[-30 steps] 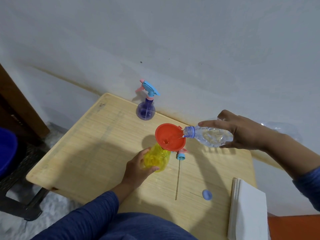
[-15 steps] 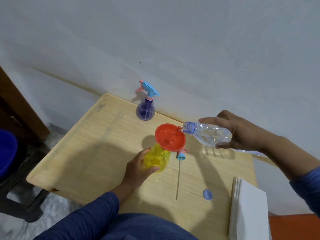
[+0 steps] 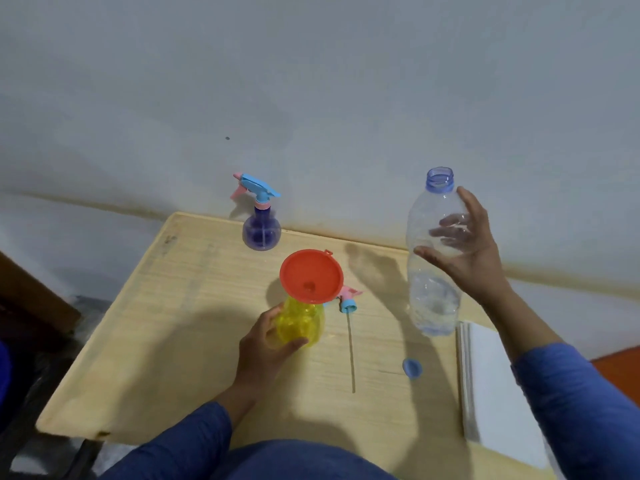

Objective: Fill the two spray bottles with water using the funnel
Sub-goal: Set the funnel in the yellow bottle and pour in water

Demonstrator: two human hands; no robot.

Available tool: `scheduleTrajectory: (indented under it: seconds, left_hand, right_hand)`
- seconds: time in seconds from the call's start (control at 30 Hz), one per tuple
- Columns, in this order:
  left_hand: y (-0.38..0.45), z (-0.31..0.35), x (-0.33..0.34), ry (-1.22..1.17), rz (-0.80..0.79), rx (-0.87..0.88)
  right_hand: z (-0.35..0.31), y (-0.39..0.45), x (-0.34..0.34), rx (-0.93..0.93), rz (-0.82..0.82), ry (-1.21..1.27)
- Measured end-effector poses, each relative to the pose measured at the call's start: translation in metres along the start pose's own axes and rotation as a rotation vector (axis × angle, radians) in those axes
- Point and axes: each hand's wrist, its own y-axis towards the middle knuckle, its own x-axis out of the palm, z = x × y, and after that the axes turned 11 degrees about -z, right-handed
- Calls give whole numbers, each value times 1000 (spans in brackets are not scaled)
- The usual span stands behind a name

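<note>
A yellow spray bottle (image 3: 302,323) stands mid-table with a red funnel (image 3: 311,276) set in its neck. My left hand (image 3: 266,344) grips the yellow bottle's lower body. My right hand (image 3: 465,252) holds a clear plastic water bottle (image 3: 431,271) upright to the right, uncapped, above the table. The yellow bottle's pink and blue spray head (image 3: 348,301) with its long tube lies on the table just right of the funnel. A purple spray bottle (image 3: 261,230) with its spray head on stands at the table's far edge.
The blue bottle cap (image 3: 412,368) lies on the wooden table (image 3: 166,323) near the right front. A stack of white paper (image 3: 498,386) sits at the right edge. A white wall runs behind the table. Dark furniture stands at the left.
My right hand has swung the water bottle from pouring sideways into the funnel to upright, moving it right, away from the funnel. My left hand keeps its hold on the yellow bottle.
</note>
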Motion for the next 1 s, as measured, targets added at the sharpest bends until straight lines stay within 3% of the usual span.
scheduleTrajectory:
  seconds: [0.17, 0.4, 0.53, 0.83, 1.0]
  left_hand:
    - [4, -3, 1, 47, 3, 0]
    - [5, -1, 1, 40, -29, 3]
    - [7, 0, 0, 47, -36, 12]
    - [9, -1, -2, -34, -84, -3]
    - [14, -5, -2, -69, -81, 18]
  right_hand:
    - [12, -18, 11, 47, 289, 47]
    - [10, -27, 25, 128, 540, 76]
    - [5, -34, 29, 195, 600, 75]
    - [-10, -70, 36, 426, 560, -33]
    - [-35, -83, 75, 480, 838, -161]
